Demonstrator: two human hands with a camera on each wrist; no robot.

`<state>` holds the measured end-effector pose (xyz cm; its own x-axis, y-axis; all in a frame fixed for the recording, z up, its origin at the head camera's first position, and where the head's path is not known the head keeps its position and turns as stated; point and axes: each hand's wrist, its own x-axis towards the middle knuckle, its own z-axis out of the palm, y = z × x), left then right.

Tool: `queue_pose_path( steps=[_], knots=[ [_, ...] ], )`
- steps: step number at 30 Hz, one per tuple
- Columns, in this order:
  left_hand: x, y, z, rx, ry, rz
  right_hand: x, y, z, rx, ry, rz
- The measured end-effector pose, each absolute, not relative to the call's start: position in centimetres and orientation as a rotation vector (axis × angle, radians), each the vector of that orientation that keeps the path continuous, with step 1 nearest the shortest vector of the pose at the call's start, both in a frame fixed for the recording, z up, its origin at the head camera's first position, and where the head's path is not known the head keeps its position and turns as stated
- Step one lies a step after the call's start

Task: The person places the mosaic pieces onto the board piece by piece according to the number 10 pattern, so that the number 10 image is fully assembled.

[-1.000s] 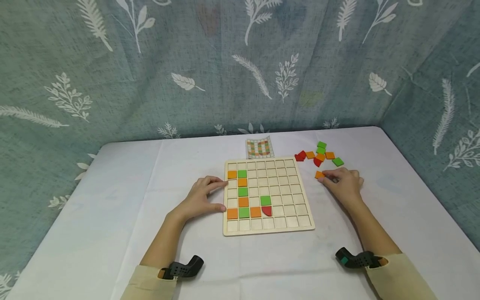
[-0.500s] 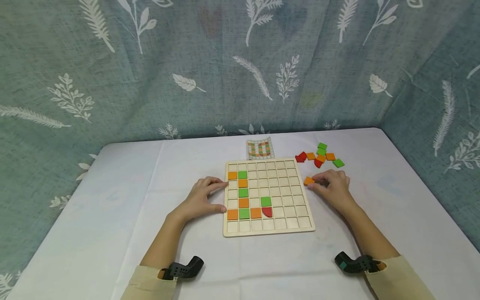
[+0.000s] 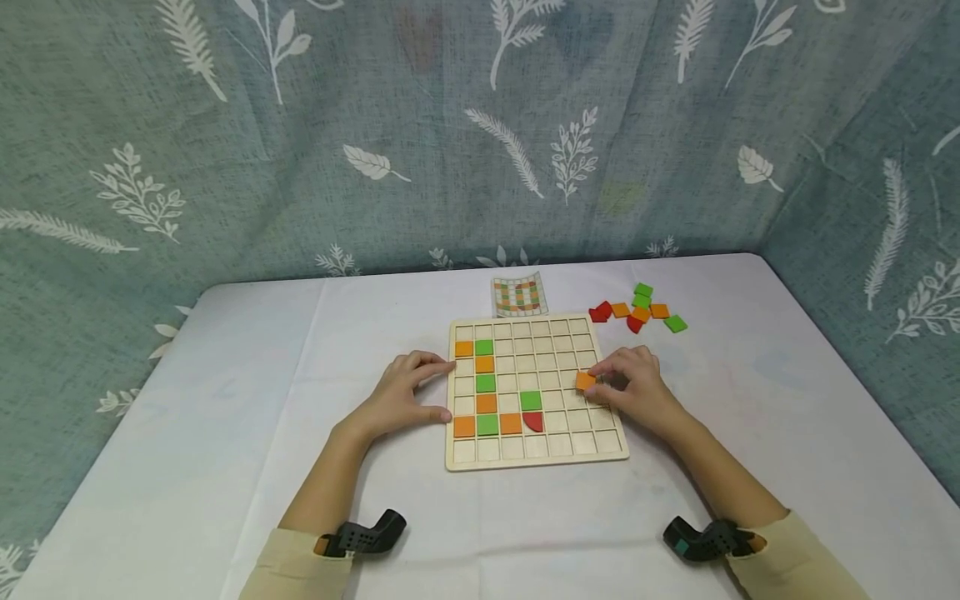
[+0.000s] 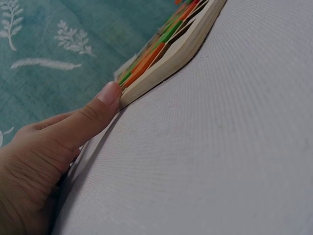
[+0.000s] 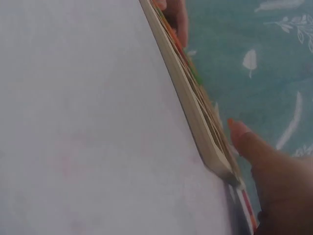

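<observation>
A wooden grid board point(image 3: 558, 444) lies on the table with orange and green square tiles and one red rounded piece point(image 3: 532, 422) set in its cells. My left hand point(image 3: 401, 396) rests at the board's left edge, thumb and index finger spread apart against it. In the left wrist view the thumb point(image 4: 98, 105) touches the board's side. Over the right part of the board, my right hand point(image 3: 633, 383) pinches an orange square tile point(image 3: 585, 381) between thumb and fingers. Only a bit of that tile's orange shows past the thumb point(image 5: 244, 139) in the right wrist view.
Behind the board lies a small printed pattern card point(image 3: 520, 297). Several loose pieces are scattered to the back right, among them a green tile point(image 3: 676, 323), an orange tile point(image 3: 659, 311) and a red piece point(image 3: 634, 325). A patterned curtain point(image 3: 450, 150) hangs beyond the table.
My right hand has carried the orange tile leftward and nearer, from the table right of the board to over its right-hand cells. My left hand has stayed in place.
</observation>
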<state>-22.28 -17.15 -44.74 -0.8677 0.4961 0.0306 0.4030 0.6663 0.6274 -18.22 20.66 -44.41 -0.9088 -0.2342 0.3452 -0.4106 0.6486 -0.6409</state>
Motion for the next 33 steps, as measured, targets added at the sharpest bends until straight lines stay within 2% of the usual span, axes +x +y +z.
queue_pose_path(
  steps=[17, 33],
  knots=[
    [-22.3, -17.2, -44.8, 0.725, 2.732, 0.979, -16.8, 17.7, -44.7, 0.845, -2.584, 1.112],
    [-22.2, -17.2, -44.7, 0.750, 2.733, 0.981, -16.6, 17.5, -44.7, 0.937, -2.590, 1.110]
  ],
)
